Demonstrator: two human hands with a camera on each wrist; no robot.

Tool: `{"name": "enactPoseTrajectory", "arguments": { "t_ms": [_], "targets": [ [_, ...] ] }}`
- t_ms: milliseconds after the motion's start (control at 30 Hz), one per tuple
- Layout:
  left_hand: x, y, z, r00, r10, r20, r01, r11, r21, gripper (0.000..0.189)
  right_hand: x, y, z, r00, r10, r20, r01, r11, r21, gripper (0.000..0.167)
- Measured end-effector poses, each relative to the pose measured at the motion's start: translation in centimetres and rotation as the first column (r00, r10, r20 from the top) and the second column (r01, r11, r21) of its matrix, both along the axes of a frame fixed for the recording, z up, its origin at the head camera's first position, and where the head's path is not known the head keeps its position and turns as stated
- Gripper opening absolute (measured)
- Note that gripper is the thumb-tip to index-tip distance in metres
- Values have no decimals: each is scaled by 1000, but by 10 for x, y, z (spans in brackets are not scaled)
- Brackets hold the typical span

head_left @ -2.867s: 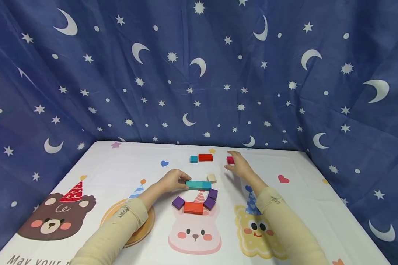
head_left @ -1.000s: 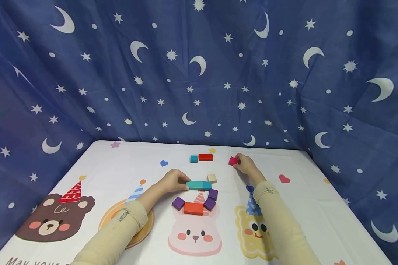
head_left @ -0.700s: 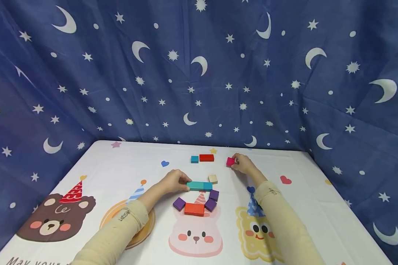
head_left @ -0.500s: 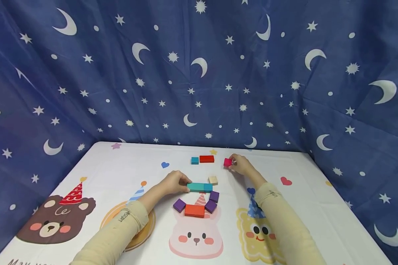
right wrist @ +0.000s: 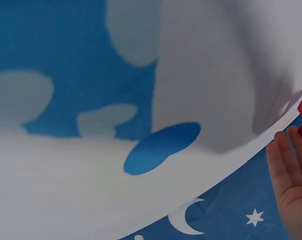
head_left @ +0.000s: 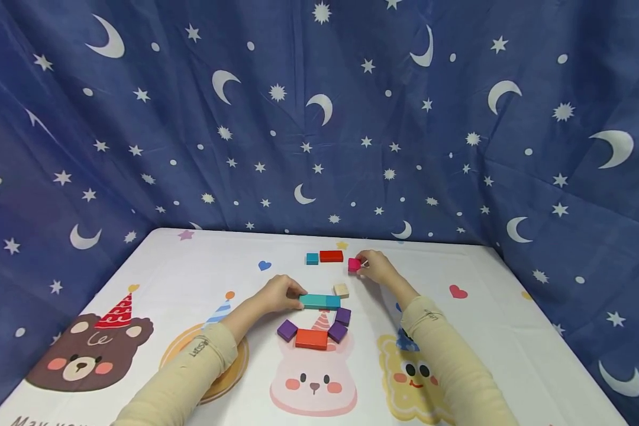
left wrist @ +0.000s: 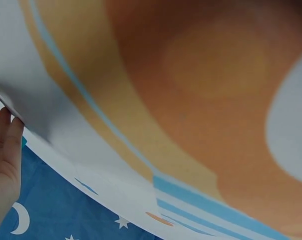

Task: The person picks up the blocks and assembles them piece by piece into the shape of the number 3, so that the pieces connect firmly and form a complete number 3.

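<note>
In the head view my right hand [head_left: 378,269] pinches a magenta cube [head_left: 354,265] between thumb and fingers, just right of the flat red block [head_left: 331,256] at the back. My left hand [head_left: 278,294] grips the left end of a long teal block [head_left: 313,302] lying on the table. A blue cube [head_left: 332,302] sits against that block's right end. Below them, purple blocks [head_left: 343,316] and an orange-red block [head_left: 311,339] form a curve. Both wrist views catch only part of the left hand [left wrist: 5,160] and right hand [right wrist: 293,175] at the edge.
A plain wooden cube [head_left: 341,290] lies just behind the blue cube. A small blue-teal cube [head_left: 312,258] stands left of the back red block. A white cartoon tablecloth [head_left: 511,331] covers the table, and a starry blue curtain [head_left: 351,118] hangs behind and at the sides.
My right hand has closed its fingers on the magenta cube and moved it left, towards the back red block. My left hand has stayed at the teal block.
</note>
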State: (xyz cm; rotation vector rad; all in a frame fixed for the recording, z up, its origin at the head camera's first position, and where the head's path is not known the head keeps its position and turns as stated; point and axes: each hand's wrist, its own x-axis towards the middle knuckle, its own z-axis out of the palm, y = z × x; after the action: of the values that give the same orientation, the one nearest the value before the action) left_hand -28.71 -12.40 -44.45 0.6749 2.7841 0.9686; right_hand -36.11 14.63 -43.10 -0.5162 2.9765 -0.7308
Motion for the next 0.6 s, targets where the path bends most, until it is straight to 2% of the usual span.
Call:
{"name": "enactPoseTrajectory", "arguments": {
  "t_ms": [300,600],
  "targets": [
    [1,0,0,1000,15,8,-15,1000,-1,25,2,-14,-5,999,39,22,-39,999,8,32],
    [-1,0,0,1000,-6,-3,6,1000,7,26,0,-20,-9,996,86,35,-85,996,-22,33]
  ]
}}
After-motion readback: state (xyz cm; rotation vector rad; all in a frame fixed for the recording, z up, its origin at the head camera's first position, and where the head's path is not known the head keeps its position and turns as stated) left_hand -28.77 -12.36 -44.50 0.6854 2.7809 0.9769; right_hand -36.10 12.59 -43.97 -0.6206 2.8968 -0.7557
